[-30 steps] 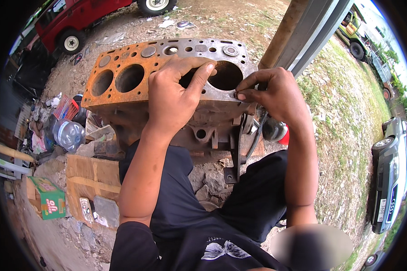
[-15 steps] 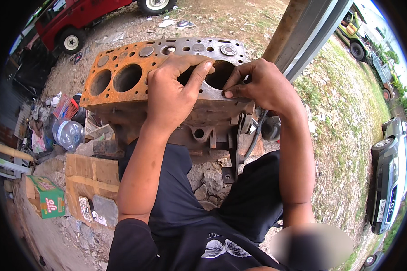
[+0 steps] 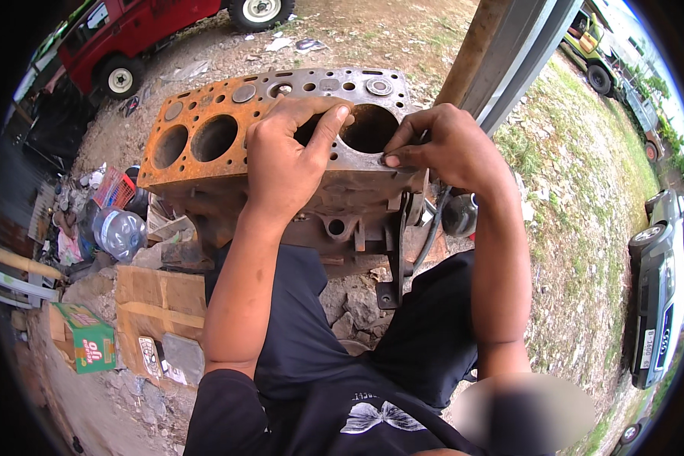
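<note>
A large engine block [image 3: 281, 163] stands in front of me, its top face pierced by round cylinder bores. Orange rust covers the left part of that face, while the right part is bare grey metal. My left hand [image 3: 290, 156] is over the middle of the block, thumb and forefinger closed together beside the rightmost bore [image 3: 372, 129]. At the near right rim of the same bore, my right hand [image 3: 450, 146] is pinched, its fingertips down at the metal. Whatever either pinch holds is too small or hidden to make out. My left hand covers part of another bore.
A metal post [image 3: 494, 57] rises just beyond the block's right end. On the left are a flattened cardboard sheet [image 3: 148, 292], a green box [image 3: 91, 342] and a clear plastic jug [image 3: 120, 232]. A red vehicle [image 3: 148, 23] stands behind; a silver car [image 3: 661, 289] is at right.
My right fingertips have shifted slightly right along the bore's near rim. My left hand stays closed over the block's middle. The whole view has moved a little.
</note>
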`<action>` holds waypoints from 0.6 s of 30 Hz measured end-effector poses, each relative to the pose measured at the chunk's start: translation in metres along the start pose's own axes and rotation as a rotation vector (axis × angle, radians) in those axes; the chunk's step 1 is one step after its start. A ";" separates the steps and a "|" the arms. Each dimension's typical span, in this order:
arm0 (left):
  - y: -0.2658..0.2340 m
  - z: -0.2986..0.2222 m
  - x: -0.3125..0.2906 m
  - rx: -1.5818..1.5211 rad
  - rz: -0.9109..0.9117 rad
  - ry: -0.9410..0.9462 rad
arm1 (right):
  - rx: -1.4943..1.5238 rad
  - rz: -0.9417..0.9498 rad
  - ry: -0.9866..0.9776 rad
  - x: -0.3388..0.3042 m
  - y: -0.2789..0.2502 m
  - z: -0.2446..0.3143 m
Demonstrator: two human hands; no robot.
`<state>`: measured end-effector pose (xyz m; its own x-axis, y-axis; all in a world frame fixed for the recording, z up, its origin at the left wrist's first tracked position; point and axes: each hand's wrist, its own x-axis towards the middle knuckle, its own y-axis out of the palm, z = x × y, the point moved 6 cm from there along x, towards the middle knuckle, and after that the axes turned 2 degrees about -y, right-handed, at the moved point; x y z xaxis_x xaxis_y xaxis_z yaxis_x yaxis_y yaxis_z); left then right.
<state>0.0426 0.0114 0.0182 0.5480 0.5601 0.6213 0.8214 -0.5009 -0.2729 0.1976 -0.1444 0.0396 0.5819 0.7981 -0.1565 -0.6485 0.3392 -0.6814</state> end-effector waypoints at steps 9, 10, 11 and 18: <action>0.000 -0.002 -0.003 -0.014 0.030 -0.061 | -0.101 -0.018 -0.127 0.016 0.012 0.009; -0.003 0.000 -0.003 -0.028 0.014 -0.040 | -0.091 -0.023 -0.130 0.013 0.008 0.006; -0.006 0.001 -0.003 -0.042 -0.002 -0.019 | -0.081 -0.027 -0.134 0.009 0.001 -0.002; -0.005 -0.004 0.001 -0.058 0.008 -0.048 | -0.118 -0.034 -0.190 0.018 0.015 0.011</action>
<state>0.0382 0.0120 0.0232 0.5625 0.5862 0.5831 0.8072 -0.5419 -0.2340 0.1934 -0.1195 0.0346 0.4925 0.8703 -0.0025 -0.5616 0.3156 -0.7649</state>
